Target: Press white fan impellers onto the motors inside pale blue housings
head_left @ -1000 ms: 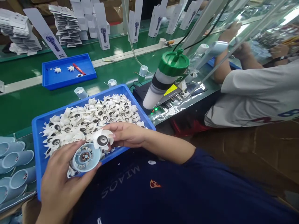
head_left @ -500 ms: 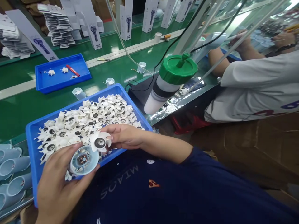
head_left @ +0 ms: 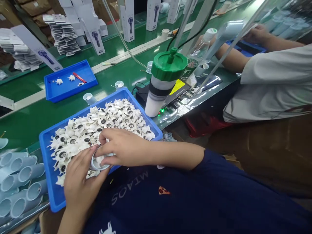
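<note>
In my left hand (head_left: 81,177) is a light blue fan housing (head_left: 103,168), a round tube with its open end facing up. My right hand (head_left: 124,148) reaches over it, thumb and fingers inside the opening, closed on a white fan impeller (head_left: 99,160) that is mostly hidden by the fingers. Both hands are above the near side of a large blue tray (head_left: 47,169). Heaped in that tray are many white impellers (head_left: 80,126) with dark round hubs.
Light blue housings (head_left: 36,172) lie at left. A smaller blue tray (head_left: 63,92) holds loose impellers and a red marker (head_left: 79,78). A green-lidded container (head_left: 156,91) stands to the right, near a co-worker's sleeve (head_left: 273,71). Printed boxes (head_left: 128,24) line the back.
My right hand has brought the impeller from beside the housing into its open end. The housing has tilted more upright in my left hand. The camera view has shifted slightly.
</note>
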A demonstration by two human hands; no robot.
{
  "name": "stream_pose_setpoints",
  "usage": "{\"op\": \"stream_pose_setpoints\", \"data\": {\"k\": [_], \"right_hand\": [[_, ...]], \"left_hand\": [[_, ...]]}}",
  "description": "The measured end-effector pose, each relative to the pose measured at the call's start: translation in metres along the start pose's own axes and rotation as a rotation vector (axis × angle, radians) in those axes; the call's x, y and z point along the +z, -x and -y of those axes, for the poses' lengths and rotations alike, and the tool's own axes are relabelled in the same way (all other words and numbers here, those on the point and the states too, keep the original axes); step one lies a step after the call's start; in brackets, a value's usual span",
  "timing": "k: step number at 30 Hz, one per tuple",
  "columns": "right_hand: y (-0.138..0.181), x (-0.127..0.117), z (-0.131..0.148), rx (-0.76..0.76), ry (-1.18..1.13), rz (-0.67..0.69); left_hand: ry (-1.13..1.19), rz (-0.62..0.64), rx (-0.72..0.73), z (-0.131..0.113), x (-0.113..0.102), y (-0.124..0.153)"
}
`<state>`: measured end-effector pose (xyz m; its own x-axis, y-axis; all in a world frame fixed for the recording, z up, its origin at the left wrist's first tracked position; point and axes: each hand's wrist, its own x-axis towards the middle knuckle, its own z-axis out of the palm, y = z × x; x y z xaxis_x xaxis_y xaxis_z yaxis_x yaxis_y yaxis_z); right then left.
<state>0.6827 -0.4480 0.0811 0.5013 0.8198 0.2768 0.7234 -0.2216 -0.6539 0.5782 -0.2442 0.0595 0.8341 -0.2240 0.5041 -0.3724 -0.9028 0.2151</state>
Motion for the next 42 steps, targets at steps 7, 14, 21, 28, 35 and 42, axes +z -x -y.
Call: {"op": "stream_pose_setpoints", "data": {"k": [7,14,21,28,35,42], "right_hand": [[0.021,0.008,-0.019,-0.134,-0.093,-0.219],[0.021,0.021,-0.023,-0.077,0.182,-0.146],[0.022,0.022,-0.022,-0.029,0.239,-0.212],[0.021,0.025,-0.028,-0.072,0.177,-0.264],[0.011,0.044,-0.034,0.219,-0.720,-0.230],[0.026,0.019,-0.020,0.253,-1.405,-0.178]], "left_hand": [[-0.008,0.031,-0.038,0.032,-0.005,-0.004],[-0.008,0.142,0.144,0.046,-0.002,-0.027],[0.057,0.131,0.135,0.032,0.001,-0.036],[0.066,0.137,0.133,0.031,0.001,-0.030],[0.106,-0.023,0.041,0.026,-0.007,-0.020],[0.510,0.022,0.041,0.018,0.006,-0.018]]}}
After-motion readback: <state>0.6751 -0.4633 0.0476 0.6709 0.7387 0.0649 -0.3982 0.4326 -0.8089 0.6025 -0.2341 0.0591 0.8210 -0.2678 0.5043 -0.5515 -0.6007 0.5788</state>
